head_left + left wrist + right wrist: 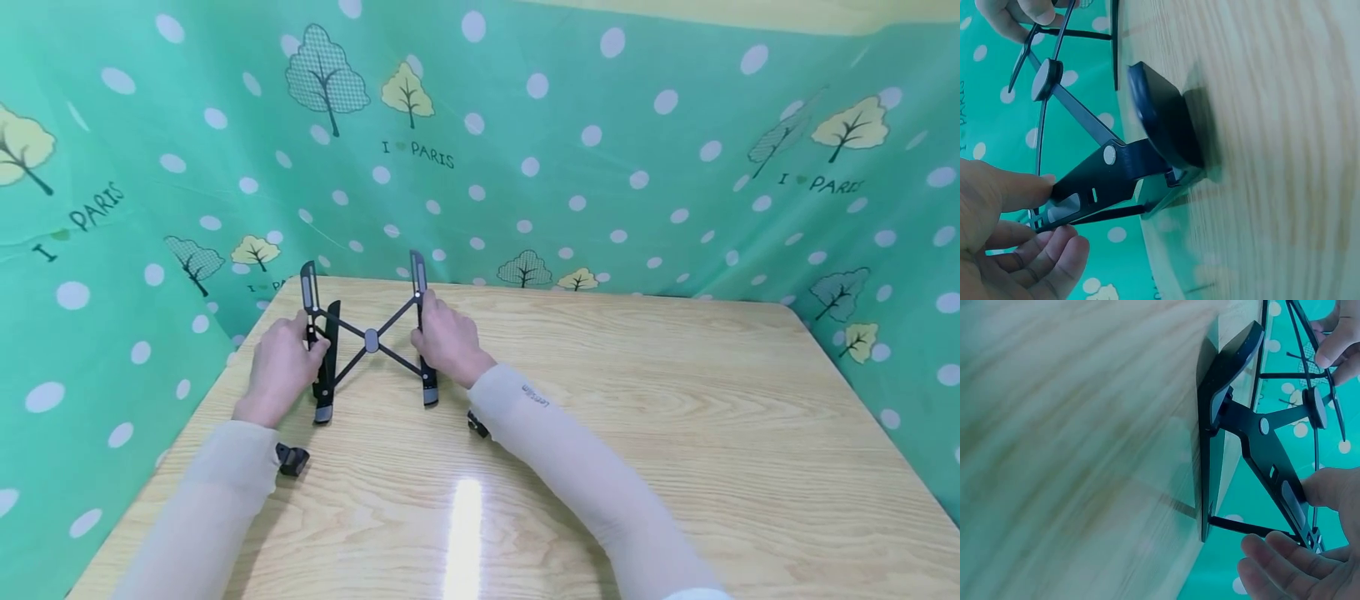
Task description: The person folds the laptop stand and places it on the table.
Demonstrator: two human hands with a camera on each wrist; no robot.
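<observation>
A black folding laptop stand stands unfolded at the table's left, its thin crossbars meeting in an X at a grey hub. My left hand pinches the upper end of its left arm, thumb on one face and fingers on the other. On the opposite side, my right hand pinches the right arm near its top. In the left wrist view, the stand's hooked front lip rises just off the wood, and a thin strut runs behind the arm. The bottom rails lie on the table.
A light wood-grain table extends to the right and front, with a bright light reflection near its front. Green dotted cloth hangs behind and along both sides. Small black devices sit by both wrists.
</observation>
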